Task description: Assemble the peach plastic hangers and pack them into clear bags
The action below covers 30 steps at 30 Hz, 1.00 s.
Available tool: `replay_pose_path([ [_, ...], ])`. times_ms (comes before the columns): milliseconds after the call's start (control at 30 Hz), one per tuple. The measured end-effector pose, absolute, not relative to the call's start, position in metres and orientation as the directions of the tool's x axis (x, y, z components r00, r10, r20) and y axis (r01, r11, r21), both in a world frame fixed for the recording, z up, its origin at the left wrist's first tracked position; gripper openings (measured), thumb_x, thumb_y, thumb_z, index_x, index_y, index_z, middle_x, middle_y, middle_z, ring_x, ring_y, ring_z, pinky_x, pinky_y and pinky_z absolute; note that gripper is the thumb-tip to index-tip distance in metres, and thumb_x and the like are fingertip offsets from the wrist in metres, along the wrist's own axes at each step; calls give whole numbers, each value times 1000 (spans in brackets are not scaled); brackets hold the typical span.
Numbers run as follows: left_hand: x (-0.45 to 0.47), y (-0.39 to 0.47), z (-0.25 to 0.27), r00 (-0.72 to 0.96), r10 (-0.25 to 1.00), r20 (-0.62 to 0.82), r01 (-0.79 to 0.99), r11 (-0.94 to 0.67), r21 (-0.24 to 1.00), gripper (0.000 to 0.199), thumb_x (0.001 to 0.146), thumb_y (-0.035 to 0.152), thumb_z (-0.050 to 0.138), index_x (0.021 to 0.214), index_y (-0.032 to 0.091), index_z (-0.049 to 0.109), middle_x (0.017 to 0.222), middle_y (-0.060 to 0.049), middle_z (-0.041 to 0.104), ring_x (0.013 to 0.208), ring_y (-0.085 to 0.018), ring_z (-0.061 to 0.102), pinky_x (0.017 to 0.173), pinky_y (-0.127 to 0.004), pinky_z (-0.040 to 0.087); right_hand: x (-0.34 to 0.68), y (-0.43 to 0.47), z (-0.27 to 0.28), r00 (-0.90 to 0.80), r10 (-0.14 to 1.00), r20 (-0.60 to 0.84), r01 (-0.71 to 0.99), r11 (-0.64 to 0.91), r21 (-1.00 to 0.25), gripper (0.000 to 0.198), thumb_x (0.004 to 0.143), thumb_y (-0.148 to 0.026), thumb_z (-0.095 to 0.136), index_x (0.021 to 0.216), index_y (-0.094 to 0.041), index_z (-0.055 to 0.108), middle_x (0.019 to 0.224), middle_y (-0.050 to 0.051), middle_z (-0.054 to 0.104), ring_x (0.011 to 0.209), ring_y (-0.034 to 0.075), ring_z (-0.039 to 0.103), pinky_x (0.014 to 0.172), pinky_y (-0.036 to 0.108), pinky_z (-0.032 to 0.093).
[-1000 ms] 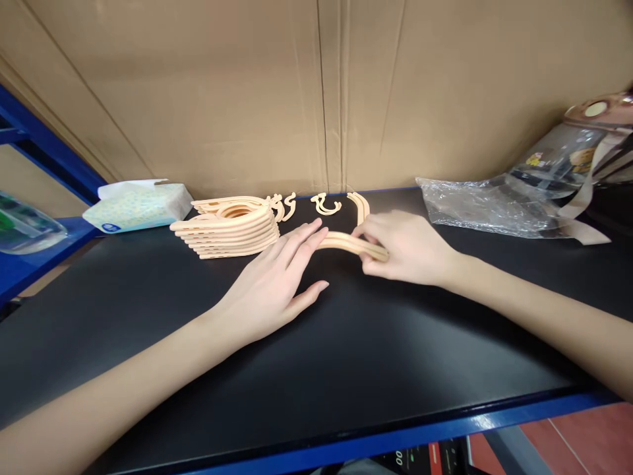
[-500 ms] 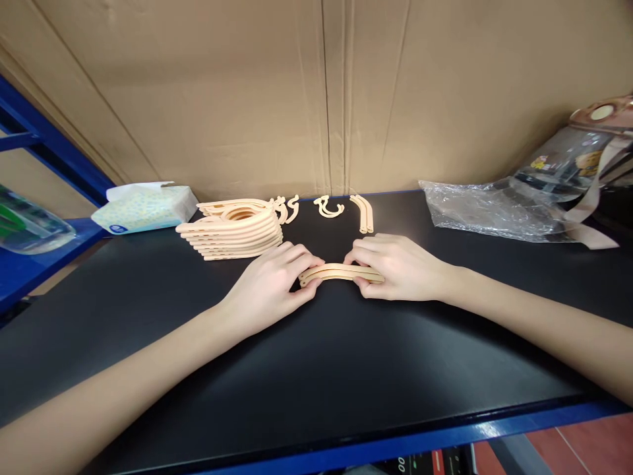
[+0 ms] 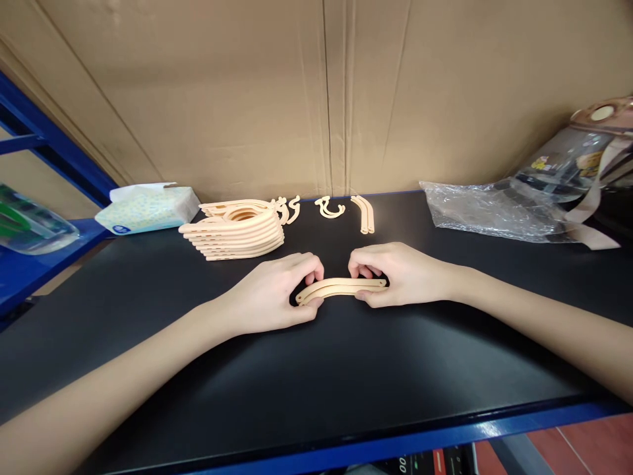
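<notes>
Two curved beige hanger arms (image 3: 341, 285), with small holes at their ends, lie side by side on the black tabletop (image 3: 316, 376). Around their left end is my left hand (image 3: 274, 290), its thumb against the near strip and its curled fingers lifted off the far one. At the right end, my right hand (image 3: 403, 274) is likewise loosened, thumb at the near edge, fingers bent above with a gap. Behind them lie another pair of curved hanger arms (image 3: 364, 214) and small beige hooks (image 3: 330, 208).
A neat stack of beige hanger pieces (image 3: 235, 237) stands at the back left, with more hooks (image 3: 291, 210) beside it. Further left is a tissue pack (image 3: 151, 210). A clear plastic bag (image 3: 489, 208) and a strapped clear bottle (image 3: 558, 158) lie right. Cardboard (image 3: 222, 99) walls the back.
The two hanger arms have come down slightly nearer to me and onto the tabletop. Fingers of both hands have lifted off them, where earlier they pinched the ends.
</notes>
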<state>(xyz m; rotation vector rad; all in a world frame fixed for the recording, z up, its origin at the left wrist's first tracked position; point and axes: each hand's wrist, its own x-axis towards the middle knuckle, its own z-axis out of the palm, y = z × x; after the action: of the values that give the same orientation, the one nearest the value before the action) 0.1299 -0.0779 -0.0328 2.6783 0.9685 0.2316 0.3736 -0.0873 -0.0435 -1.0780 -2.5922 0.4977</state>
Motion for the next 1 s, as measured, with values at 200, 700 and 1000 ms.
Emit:
replay_pose_path([
  [200,129,-78,-34,769,637,49,597,-745,297,11,81,27,53,90,22,48,82,3,53,70,-13,50,60,-24,35,375,-86,-42,-674,729,117,626,648,-434,14,76,-31,61,79,-21,51,71,-5,51,60,10,43,56,23,30],
  [700,125,-66,-45,755,622,208,573,-780,251,34,100,29,26,119,20,52,124,-7,54,113,-20,50,98,-37,40,377,-86,-40,-682,724,105,624,650,-433,16,79,-36,61,82,-21,53,74,-4,52,63,10,46,59,24,33],
  [1000,120,-60,-52,775,615,147,599,-788,144,42,99,26,29,139,20,42,146,-5,42,135,-19,37,112,-38,34,375,-86,-39,-619,779,98,629,567,-532,26,83,-47,58,90,-22,56,72,-4,56,63,11,51,59,24,36],
])
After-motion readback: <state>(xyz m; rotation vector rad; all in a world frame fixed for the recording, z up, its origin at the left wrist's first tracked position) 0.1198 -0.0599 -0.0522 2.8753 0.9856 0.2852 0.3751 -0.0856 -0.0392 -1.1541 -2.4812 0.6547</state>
